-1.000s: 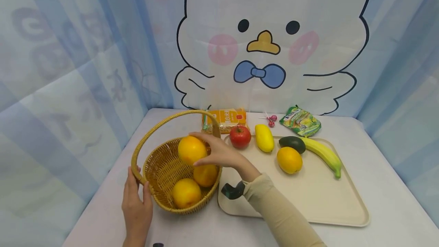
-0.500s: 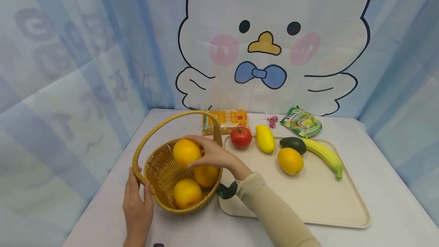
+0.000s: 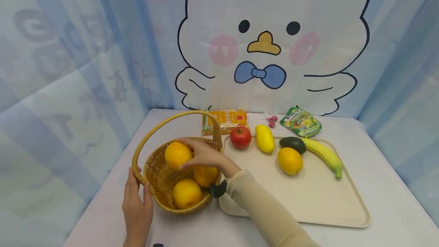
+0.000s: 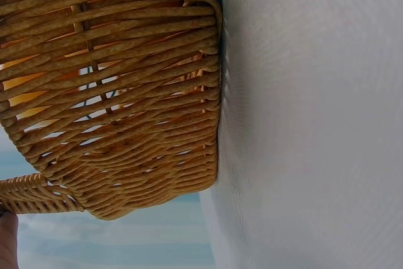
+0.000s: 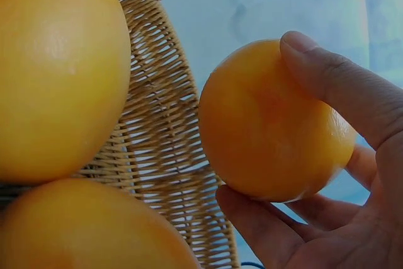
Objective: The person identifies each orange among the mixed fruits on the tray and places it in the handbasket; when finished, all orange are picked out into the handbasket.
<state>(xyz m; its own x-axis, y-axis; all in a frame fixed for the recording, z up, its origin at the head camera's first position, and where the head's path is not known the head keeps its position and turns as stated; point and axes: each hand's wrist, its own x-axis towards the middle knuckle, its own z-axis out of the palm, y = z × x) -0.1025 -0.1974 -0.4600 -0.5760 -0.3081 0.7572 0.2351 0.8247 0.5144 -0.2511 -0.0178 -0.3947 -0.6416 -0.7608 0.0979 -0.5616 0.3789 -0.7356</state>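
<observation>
In the head view my right hand (image 3: 202,154) holds an orange (image 3: 177,156) inside the left part of the wicker basket (image 3: 158,199). Thumb and fingers curl round this orange (image 5: 271,121) in the right wrist view. Two more oranges lie in the basket, one at the front (image 3: 187,194) and one on the right (image 3: 205,176), partly behind my hand. My left hand (image 3: 138,209) grips the left foot of the basket's arched handle (image 3: 137,153). In the left wrist view the basket's woven side (image 4: 138,92) stands on the white cloth, with a fingertip (image 4: 7,240) at the handle.
Right of the basket lies a beige tray (image 3: 329,201) bearing an apple (image 3: 240,137), a mango (image 3: 265,138), a lemon-like fruit (image 3: 290,161), a dark green fruit (image 3: 292,145) and a banana (image 3: 324,156). Behind are an orange packet (image 3: 226,121), lollipops (image 3: 272,121) and a green bag (image 3: 302,122).
My right hand has moved left and slightly down with the orange, from the basket's right part to its left part. The left hand keeps its grip on the handle.
</observation>
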